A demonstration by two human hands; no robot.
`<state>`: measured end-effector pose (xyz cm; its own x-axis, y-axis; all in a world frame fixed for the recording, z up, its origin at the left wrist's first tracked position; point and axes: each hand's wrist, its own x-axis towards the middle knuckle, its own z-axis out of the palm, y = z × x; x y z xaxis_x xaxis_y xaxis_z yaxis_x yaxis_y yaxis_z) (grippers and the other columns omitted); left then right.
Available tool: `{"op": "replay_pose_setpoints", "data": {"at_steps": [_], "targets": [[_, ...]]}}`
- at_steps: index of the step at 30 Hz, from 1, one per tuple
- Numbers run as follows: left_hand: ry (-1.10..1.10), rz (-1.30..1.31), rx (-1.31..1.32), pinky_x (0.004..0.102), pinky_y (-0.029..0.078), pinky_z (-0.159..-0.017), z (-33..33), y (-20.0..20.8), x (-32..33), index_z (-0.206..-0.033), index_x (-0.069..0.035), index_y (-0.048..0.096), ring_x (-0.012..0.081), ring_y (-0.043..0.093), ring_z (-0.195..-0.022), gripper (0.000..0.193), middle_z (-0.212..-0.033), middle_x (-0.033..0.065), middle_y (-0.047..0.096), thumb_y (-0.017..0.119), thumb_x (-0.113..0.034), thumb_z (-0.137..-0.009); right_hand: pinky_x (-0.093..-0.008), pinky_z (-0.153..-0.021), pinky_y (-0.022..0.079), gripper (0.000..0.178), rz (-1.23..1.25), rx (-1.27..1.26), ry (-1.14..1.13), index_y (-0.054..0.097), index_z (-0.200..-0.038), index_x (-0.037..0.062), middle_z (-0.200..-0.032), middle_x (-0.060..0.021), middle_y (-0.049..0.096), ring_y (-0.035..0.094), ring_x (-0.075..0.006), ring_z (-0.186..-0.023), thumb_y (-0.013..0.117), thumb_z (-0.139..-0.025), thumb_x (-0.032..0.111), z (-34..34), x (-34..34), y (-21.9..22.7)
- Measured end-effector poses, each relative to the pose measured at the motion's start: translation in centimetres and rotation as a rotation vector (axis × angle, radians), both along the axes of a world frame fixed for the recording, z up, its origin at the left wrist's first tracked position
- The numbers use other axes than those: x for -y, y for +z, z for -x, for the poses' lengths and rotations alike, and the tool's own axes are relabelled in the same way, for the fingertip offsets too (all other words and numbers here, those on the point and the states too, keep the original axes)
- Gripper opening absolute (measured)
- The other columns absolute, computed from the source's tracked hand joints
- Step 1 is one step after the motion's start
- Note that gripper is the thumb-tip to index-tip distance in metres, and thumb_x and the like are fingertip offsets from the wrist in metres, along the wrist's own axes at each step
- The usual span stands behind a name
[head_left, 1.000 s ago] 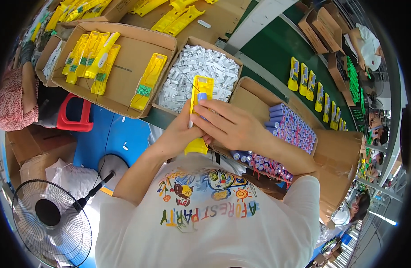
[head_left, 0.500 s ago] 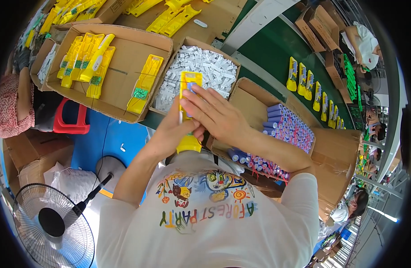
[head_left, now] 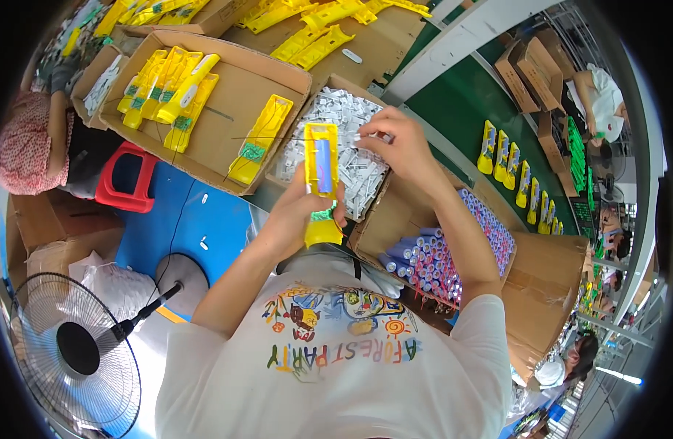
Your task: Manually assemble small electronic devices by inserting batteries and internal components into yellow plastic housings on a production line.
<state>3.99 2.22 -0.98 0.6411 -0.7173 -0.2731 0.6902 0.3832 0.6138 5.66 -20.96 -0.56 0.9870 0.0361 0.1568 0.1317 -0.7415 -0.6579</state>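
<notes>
Left hand (head_left: 296,216) clamped on a yellow housing (head_left: 322,183), held upright with its open face and blue cell toward the viewer for fitting. Right hand (head_left: 395,143), fingers pinched together, picks among white parts (head_left: 336,124) in a cardboard box (head_left: 311,91) just beyond.

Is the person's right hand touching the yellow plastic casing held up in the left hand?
Apart. The head view shows the right hand over the cardboard box of small white parts, with open space between it and the yellow plastic casing in the left hand.
</notes>
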Motion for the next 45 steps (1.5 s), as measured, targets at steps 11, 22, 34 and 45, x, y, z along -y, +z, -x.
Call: {"op": "replay_pose_setpoints", "data": {"at_steps": [11,22,34,45], "targets": [[-0.06,-0.161,0.273,0.0288,0.05,-0.063,0.6,-0.9,1.6,-0.132,-0.008,0.029,0.0154,0.059,-0.068,0.042,-0.089,0.007,0.055,0.048,-0.025,-0.099,-0.0279,-0.06,0.051,0.015,0.011,0.029,0.088,0.058,-0.102,0.0046,-0.083,-0.0061,0.059,0.061,-0.0156,-0.073,0.061,-0.088,0.009,1.9,-1.8,4.3],[-0.188,-0.133,0.407,0.0269,0.049,-0.057,0.8,-0.2,1.9,-0.142,-0.011,0.018,0.0137,0.058,-0.063,0.051,-0.088,0.0078,0.054,0.044,-0.023,-0.1,-0.0205,-0.055,0.051,0.032,-0.481,-0.352,-0.068,0.048,-0.116,0.0043,-0.076,-0.0028,0.054,0.055,-0.008,-0.068,0.064,-0.088,0.009,2.7,-2.2,6.5],[0.162,-0.546,0.712,0.0337,0.047,-0.088,-6.8,2.6,-1.4,-0.123,-0.006,0.054,0.0222,0.055,-0.109,0.035,-0.124,0.0112,0.055,0.057,-0.009,-0.088,-0.0311,-0.075,0.051,0.03,-0.119,0.227,-0.38,0.061,-0.113,0.0031,-0.098,-0.0098,0.067,0.065,-0.0194,-0.086,0.043,-0.099,0.022,1.4,18.2,1.8],[0.224,-0.98,0.919,0.0405,0.048,-0.087,-8.3,3.2,-2.2,-0.125,-0.005,0.042,0.0312,0.056,-0.105,0.051,-0.111,0.0164,0.055,0.061,-0.004,-0.078,-0.0432,-0.078,0.049,0.019,0.955,0.093,-0.516,0.06,-0.1,0.0082,-0.095,-0.0144,0.065,0.061,-0.0352,-0.091,0.05,-0.093,0.023,-1.3,20.5,1.1]]}}
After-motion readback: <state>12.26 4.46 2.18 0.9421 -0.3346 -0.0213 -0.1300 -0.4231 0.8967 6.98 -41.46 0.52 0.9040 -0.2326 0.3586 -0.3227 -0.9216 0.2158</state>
